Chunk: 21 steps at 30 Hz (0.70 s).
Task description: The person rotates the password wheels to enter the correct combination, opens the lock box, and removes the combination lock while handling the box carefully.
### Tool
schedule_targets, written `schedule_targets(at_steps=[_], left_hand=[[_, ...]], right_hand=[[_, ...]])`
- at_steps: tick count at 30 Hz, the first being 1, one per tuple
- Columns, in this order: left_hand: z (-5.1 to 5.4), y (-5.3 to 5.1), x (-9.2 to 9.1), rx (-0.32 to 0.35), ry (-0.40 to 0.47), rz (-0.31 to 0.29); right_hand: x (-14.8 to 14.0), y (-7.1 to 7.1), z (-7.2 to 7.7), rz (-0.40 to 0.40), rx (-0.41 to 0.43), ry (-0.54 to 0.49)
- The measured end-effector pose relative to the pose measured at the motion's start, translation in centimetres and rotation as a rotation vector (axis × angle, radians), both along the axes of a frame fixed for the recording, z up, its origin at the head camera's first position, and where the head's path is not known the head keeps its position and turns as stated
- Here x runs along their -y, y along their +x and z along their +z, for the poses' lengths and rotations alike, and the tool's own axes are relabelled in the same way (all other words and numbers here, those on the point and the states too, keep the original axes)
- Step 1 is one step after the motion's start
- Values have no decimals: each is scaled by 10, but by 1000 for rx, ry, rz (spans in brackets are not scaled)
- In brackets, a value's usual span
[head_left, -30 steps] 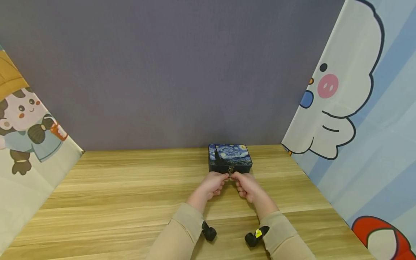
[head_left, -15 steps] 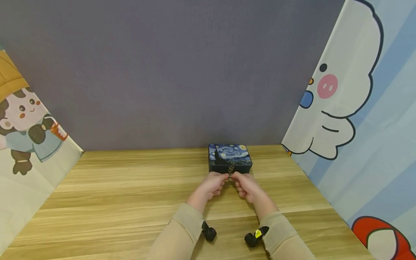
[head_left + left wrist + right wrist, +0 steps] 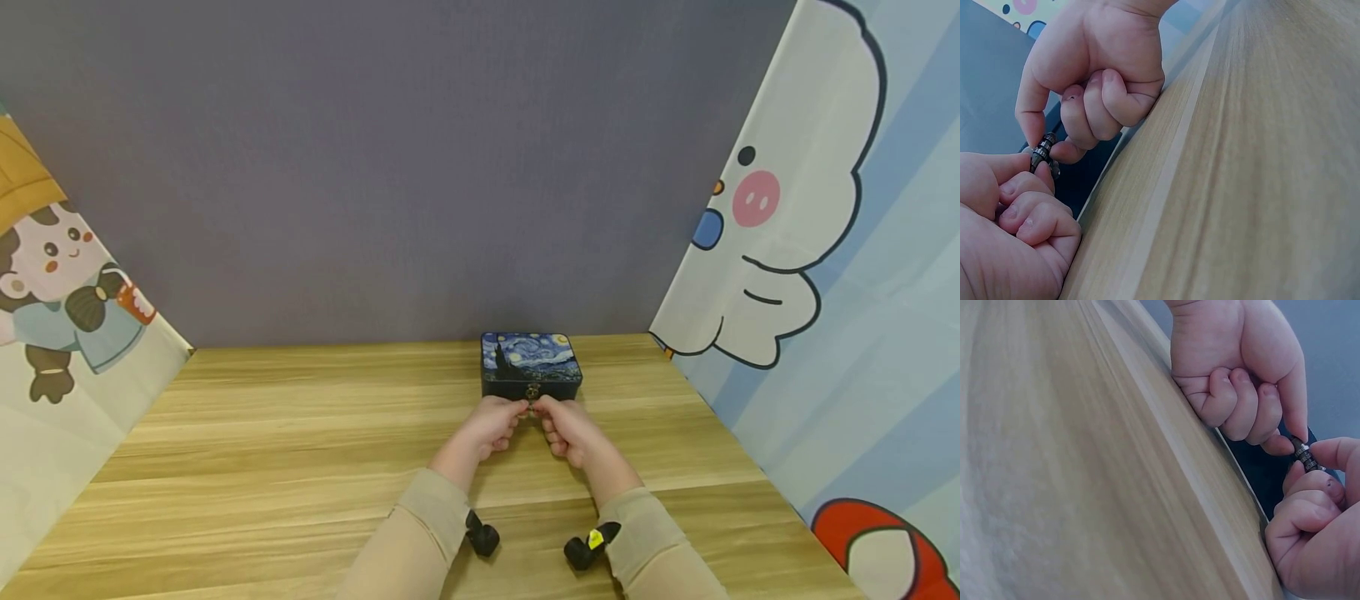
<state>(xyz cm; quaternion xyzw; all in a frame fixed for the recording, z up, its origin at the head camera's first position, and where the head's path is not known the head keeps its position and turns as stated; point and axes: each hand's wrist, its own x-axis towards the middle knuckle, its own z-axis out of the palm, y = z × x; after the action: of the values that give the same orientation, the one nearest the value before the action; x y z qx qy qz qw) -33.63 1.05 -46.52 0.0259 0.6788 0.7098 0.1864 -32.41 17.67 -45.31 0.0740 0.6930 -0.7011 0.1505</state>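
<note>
A dark tin box (image 3: 534, 357) with a starry-night painting on its lid sits near the table's back edge, lid down. At its front latch hangs a small combination padlock (image 3: 1042, 151) with a row of ridged dials, also seen in the right wrist view. My left hand (image 3: 491, 425) pinches one end of the padlock between thumb and forefinger. From the other side my right hand (image 3: 570, 427) pinches the opposite end. The other fingers of both hands are curled in. The dial numbers are too small to read, and the fingertips cover part of the lock.
The wood-grain table (image 3: 300, 467) stretches out to the left and in front of the box. A grey panel (image 3: 375, 167) rises just behind it. Cartoon-printed curtains flank the table, the right curtain (image 3: 885, 367) being nearer to the box. Small black wrist cameras stick out from both sleeves.
</note>
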Motion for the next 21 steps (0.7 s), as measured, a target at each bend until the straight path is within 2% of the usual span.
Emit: schedule_targets(at_steps=[21], left_hand=[[1,0,1,6,-1,-13]], right_hand=[[-3,-3,-1,24,15,22]])
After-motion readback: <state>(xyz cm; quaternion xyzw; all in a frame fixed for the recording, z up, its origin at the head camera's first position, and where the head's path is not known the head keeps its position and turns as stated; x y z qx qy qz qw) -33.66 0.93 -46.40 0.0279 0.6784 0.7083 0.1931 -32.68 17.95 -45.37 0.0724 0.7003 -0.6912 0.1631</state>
